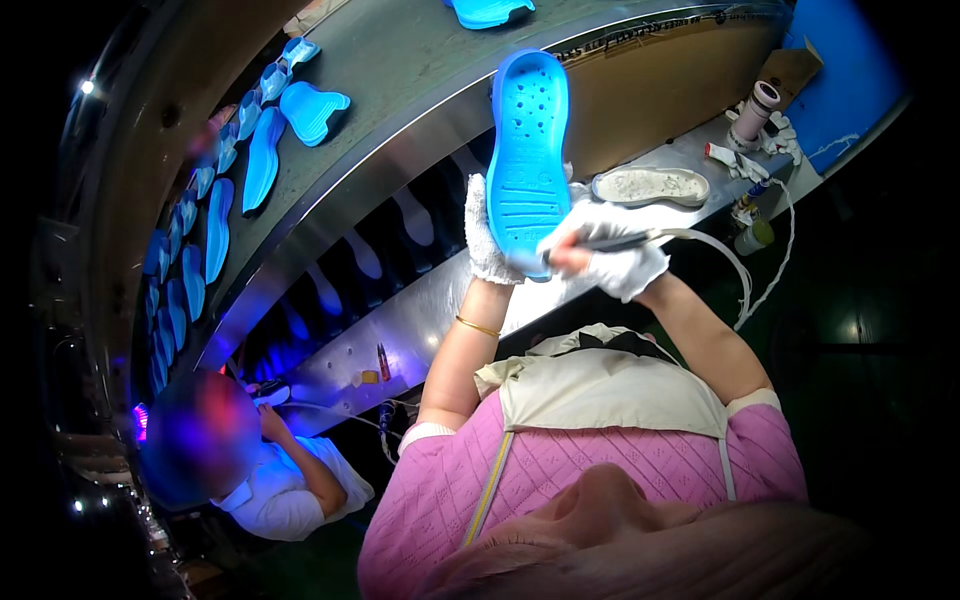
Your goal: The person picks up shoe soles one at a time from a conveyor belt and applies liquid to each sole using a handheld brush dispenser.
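My left hand (487, 240), in a white knit glove, grips the heel end of a bright blue shoe sole (530, 150). The sole stands lengthwise away from me, its holed and ribbed inner face showing. In my right hand (620, 262), gloved with bare fingertips, is a dark, pen-like tool (615, 243). A pale hose (715, 243) runs from its back end. The tool's front end, blurred by motion, meets the sole near the heel; what kind of tip it has cannot be made out.
On the metal bench (440, 320) lie a whitish sole (652, 186), a pinkish cylinder (757, 112) and spare gloves (735, 162). Beyond, a curved conveyor belt (400, 75) carries several blue soles (263, 160). A co-worker (285, 490) is at the lower left. Cardboard (660, 100) lines the bench's back.
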{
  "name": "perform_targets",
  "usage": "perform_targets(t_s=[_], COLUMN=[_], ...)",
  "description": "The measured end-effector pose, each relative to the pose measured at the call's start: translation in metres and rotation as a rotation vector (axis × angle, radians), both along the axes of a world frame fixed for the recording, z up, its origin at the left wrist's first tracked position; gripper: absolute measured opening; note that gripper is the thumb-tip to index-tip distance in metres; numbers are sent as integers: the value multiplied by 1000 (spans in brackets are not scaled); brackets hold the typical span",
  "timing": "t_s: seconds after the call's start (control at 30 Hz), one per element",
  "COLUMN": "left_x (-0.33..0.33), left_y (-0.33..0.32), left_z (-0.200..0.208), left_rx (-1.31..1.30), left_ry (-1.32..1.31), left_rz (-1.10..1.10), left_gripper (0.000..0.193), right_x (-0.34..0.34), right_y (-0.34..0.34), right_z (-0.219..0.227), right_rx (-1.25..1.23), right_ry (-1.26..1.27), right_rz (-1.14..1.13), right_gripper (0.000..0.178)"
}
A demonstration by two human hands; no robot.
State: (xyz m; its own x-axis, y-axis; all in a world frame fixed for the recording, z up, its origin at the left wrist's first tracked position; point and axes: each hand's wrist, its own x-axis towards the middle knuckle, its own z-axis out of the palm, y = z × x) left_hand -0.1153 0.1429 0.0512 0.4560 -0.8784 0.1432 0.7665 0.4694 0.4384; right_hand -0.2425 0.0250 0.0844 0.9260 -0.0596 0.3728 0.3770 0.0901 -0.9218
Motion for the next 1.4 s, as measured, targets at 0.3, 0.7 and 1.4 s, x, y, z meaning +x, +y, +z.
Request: perform_targets(t_s=[0.3,0.7,1.4], left_x=[1,-21,136], left_y=[5,30,0], left_z=[-4,12,125], left_rx=[35,283,-95], left_ry=[41,-166,262], left_rz=[0,42,333], left_gripper=[82,80,69], right_x=[7,55,16], right_y=[-12,-76,-28], right_z=[5,-2,37], right_rx=[-15,-71,-304], right_ry=[162,-65,-293], right_rz=[44,-532,-375], right_gripper=[11,7,14])
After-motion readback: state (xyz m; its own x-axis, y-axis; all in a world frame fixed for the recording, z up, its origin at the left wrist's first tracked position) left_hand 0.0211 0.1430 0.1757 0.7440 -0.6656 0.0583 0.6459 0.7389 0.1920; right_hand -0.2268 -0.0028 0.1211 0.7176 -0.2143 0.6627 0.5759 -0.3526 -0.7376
